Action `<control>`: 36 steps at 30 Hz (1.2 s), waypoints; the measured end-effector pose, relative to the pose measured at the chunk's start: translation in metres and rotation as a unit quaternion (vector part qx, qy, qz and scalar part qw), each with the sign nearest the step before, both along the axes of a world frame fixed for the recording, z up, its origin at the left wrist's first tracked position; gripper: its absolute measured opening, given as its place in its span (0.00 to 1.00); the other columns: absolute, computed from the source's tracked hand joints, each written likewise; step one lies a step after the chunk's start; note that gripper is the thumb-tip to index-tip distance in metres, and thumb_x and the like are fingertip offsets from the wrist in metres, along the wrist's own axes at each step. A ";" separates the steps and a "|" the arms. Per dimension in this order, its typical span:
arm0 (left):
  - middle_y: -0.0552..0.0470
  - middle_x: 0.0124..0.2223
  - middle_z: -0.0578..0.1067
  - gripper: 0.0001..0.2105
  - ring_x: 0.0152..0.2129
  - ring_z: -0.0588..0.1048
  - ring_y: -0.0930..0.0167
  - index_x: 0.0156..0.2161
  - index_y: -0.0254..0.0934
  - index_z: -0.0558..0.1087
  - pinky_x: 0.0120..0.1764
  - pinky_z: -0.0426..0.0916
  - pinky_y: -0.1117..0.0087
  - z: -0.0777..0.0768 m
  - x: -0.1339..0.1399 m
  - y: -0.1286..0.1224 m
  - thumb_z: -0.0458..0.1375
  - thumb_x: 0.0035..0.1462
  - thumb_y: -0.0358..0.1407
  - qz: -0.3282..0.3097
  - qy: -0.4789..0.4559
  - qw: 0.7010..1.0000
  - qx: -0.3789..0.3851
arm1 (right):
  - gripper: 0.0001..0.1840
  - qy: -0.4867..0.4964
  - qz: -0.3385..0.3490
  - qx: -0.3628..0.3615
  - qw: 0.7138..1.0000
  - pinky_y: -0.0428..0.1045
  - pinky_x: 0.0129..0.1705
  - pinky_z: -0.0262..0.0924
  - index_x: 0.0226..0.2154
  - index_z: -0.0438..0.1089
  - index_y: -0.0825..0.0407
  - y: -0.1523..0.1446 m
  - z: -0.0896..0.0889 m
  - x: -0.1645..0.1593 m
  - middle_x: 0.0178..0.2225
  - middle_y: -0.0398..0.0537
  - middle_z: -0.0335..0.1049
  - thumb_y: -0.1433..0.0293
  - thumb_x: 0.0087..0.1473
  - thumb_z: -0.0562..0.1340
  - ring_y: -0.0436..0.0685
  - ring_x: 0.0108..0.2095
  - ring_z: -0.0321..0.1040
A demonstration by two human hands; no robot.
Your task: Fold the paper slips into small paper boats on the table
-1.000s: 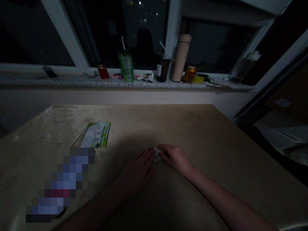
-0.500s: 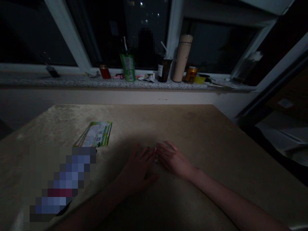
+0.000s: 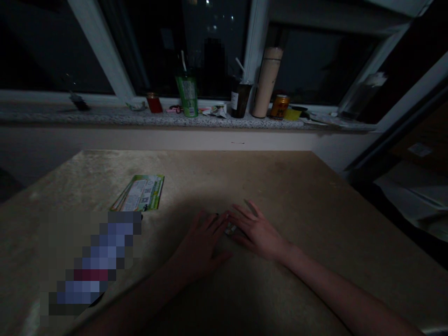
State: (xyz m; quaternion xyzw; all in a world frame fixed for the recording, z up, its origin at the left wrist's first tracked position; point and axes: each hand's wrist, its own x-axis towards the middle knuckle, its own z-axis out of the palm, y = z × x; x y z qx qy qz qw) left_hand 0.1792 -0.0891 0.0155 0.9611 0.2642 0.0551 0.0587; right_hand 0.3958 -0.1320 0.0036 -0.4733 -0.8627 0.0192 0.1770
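Observation:
My left hand lies palm down on the table, its fingers stretched forward and the thumb held apart. Beside it, my right hand rests with fingers spread and pointing left, the fingertips of both hands meeting or nearly so. A small, patterned, shiny piece shows on the tabletop between them, partly covered by the right fingers; it is too dim to tell what it is. A tiny dark spot is visible at the left fingertips. Neither hand is closed around anything.
Green-printed cards or packets lie fanned at the left, above a blurred-out bluish object. Along the granite windowsill stand a green cup, a dark cup, a tall beige flask, an orange can and a red jar.
My right hand's fingers have spread and lifted slightly, uncovering more of the small shiny piece. The left hand stays in place. The view has shifted a little.

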 end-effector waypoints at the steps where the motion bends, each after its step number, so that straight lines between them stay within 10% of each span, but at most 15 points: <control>1: 0.44 0.64 0.57 0.31 0.58 0.57 0.57 0.63 0.37 0.54 0.59 0.36 0.47 0.000 0.000 0.000 0.47 0.60 0.53 0.000 0.000 1.000 -0.002 | 0.23 -0.004 -0.012 0.015 1.000 0.66 0.65 0.29 0.58 0.59 0.52 -0.001 0.000 0.000 0.59 0.50 0.60 0.63 0.62 0.53 0.60 0.64 0.44; 23: 0.45 0.68 0.42 0.33 0.63 0.43 0.59 0.66 0.43 0.40 0.60 0.31 0.48 0.001 -0.011 0.001 0.47 0.63 0.49 -0.059 0.028 0.998 -0.009 | 0.12 0.039 -0.062 0.052 0.996 0.65 0.62 0.41 0.42 0.73 0.48 -0.001 -0.004 0.004 0.47 0.48 0.71 0.69 0.60 0.55 0.59 0.56 0.58; 36: 0.47 0.68 0.39 0.41 0.63 0.46 0.59 0.67 0.41 0.39 0.61 0.43 0.57 0.001 -0.015 -0.003 0.56 0.56 0.48 -0.089 -0.016 0.992 -0.083 | 0.14 0.017 -0.011 0.069 0.997 0.63 0.63 0.43 0.46 0.70 0.52 -0.003 -0.006 0.001 0.51 0.49 0.69 0.73 0.61 0.52 0.57 0.57 0.59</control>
